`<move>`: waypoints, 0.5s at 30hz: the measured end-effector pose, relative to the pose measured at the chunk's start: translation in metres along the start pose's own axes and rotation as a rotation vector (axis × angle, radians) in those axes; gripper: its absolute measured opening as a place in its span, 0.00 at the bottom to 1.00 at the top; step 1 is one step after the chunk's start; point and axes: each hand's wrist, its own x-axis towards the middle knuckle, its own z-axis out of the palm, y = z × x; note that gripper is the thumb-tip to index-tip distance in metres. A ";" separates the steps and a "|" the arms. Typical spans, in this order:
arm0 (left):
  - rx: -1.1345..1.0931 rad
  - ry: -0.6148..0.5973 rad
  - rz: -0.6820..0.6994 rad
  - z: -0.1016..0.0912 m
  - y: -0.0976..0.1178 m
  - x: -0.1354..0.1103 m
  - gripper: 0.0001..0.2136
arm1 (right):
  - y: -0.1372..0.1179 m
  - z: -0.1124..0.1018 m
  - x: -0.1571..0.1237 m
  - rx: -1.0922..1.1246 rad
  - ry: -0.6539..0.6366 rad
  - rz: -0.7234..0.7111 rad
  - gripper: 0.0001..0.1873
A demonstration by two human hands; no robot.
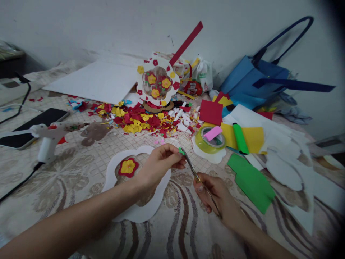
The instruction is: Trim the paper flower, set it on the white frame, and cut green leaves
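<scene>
Between the fingertips of my left hand (pixel 165 158) is a small piece of green paper (pixel 181 151), pinched. My right hand (pixel 212 192) is closed around a pair of scissors (pixel 192 169), whose blade tips meet the green piece. Under my left forearm lies a white scalloped paper frame (pixel 159 201) with an open centre, partly covered by the arm. A red and yellow paper flower (pixel 128 167) sits at the inner left side of that frame. A larger sheet of green paper (pixel 254 185) lies right of my right hand.
A glue gun (pixel 48 138) rests on a phone (pixel 35 127) at left. Paper scraps (pixel 140 120) heap below a decorated round frame (pixel 173 95). A tape roll (pixel 201 140), red squares (pixel 211 112), white sheets (pixel 285 162) and a blue bag (pixel 242 79) stand right.
</scene>
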 end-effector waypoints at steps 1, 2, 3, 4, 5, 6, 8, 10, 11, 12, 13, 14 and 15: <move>-0.004 -0.006 -0.004 0.000 0.000 0.000 0.06 | 0.001 0.000 0.000 0.004 -0.001 0.000 0.26; -0.009 -0.009 -0.009 -0.001 0.000 0.001 0.06 | 0.002 0.000 0.000 0.005 -0.001 0.001 0.26; -0.010 -0.011 -0.013 -0.001 0.000 0.001 0.06 | 0.002 0.000 0.001 0.002 0.003 0.000 0.26; -0.009 -0.010 -0.016 -0.001 0.000 0.001 0.06 | 0.003 0.000 0.001 -0.003 0.006 0.000 0.26; -0.008 -0.008 -0.016 -0.001 0.001 0.001 0.06 | 0.002 0.000 0.001 -0.011 0.008 0.001 0.26; -0.006 -0.005 -0.014 -0.001 0.001 0.001 0.06 | 0.001 0.000 0.001 -0.019 0.008 0.003 0.26; -0.005 -0.009 -0.008 -0.001 0.002 0.002 0.07 | -0.001 0.000 0.001 -0.029 0.003 0.009 0.26; -0.011 -0.021 -0.011 -0.001 0.003 0.002 0.07 | -0.003 0.000 0.000 -0.027 0.007 0.024 0.26; -0.016 -0.028 -0.015 -0.001 0.004 0.003 0.08 | -0.003 0.000 0.000 -0.011 0.008 0.032 0.26; -0.019 -0.034 -0.021 -0.002 0.005 0.003 0.08 | -0.004 0.000 -0.001 0.015 0.003 0.036 0.26; -0.020 -0.040 -0.028 -0.002 0.005 0.003 0.08 | -0.005 0.000 -0.001 0.051 -0.007 0.035 0.26; -0.015 -0.048 -0.035 -0.003 0.006 0.004 0.08 | -0.005 0.000 -0.002 0.085 -0.017 0.030 0.26; -0.006 -0.056 -0.040 -0.004 0.006 0.004 0.08 | -0.006 0.000 -0.002 0.109 -0.027 0.023 0.27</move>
